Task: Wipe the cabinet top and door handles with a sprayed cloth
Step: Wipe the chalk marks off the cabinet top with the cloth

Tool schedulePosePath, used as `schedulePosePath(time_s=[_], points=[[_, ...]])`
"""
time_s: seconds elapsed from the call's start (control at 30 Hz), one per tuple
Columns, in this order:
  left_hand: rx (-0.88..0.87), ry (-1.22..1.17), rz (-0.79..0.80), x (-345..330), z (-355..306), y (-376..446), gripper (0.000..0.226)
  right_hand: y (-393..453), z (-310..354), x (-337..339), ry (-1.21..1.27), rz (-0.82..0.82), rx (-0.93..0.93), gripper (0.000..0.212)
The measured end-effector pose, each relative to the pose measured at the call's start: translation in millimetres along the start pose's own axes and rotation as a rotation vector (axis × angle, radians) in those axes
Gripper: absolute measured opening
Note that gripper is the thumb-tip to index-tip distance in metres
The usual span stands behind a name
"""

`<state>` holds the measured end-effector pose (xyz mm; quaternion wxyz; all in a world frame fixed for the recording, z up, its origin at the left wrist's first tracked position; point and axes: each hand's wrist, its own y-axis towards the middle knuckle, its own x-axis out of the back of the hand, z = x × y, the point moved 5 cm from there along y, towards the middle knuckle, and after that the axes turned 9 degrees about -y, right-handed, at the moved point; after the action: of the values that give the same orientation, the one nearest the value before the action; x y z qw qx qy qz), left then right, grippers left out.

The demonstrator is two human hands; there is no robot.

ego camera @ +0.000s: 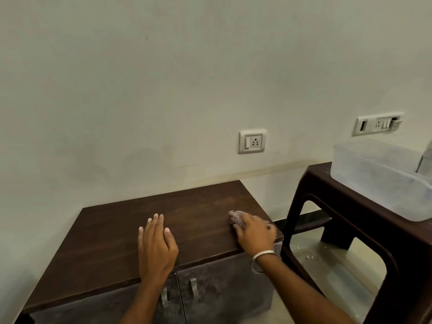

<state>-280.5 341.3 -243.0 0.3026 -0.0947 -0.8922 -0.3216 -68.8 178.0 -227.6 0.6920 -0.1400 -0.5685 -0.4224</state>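
Dark wood cabinet top [117,242] | left hand [156,249] flat, fingers straight | right hand [254,232] presses blurred, crumpled cloth [236,217]

I see cloth [236,218] blurred, mostly hidden under right hand [254,232]. Left door handle [164,298] partly behind my left forearm. Plastic tub [378,176] cut off at right edge.

1. We read this as a home room: plain painted wall [163,90] with a switch-and-socket plate [252,141].
2. We see a low wooden cabinet [112,249], a brown plastic table [350,206], and a clear storage tub [374,178].
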Motion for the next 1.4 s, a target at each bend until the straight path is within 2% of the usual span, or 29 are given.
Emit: schedulePosePath(time_s=[0.13,0.3,0.43,0.7,1.0,1.1,1.23,1.33,1.4], points=[[-0.007,0.015,0.020,2.0,2.0,1.1,0.060,8.1,-34.6,3.9,0.015,0.031,-0.101,0.037],[0.014,0.073,0.019,24.2,18.0,4.4,0.058,2.2,-1.4,-17.9,0.056,0.050,-0.085,0.042],[0.048,0.114,0.039,45.5,40.4,4.5,0.059,-20.6,59.6,-24.9,0.039,0.108,0.007,0.041],[0.162,0.074,-0.056,96.2,68.2,15.3,0.062,-80.9,192.4,-50.7,0.099,0.212,0.236,0.044],[0.412,-0.216,-0.356,176.9,69.2,17.8,0.057,-133.3,299.2,-58.7,0.208,0.330,0.631,0.035],[0.386,-0.264,-0.400,201.7,62.6,14.6,0.062,-133.1,304.9,-48.4,0.382,0.436,0.698,0.035],[0.353,-0.263,-0.345,211.7,52.2,8.9,0.045,-114.6,279.7,-19.2,0.769,0.517,0.585,0.033],[0.407,-0.323,-0.250,200.3,47.0,5.3,0.039,-87.5,247.3,8.1,0.874,0.487,0.506,0.034],[0.457,-0.441,-0.101,181.7,41.5,7.5,0.041,-70.1,223.0,24.2,0.973,0.470,0.428,0.029]])
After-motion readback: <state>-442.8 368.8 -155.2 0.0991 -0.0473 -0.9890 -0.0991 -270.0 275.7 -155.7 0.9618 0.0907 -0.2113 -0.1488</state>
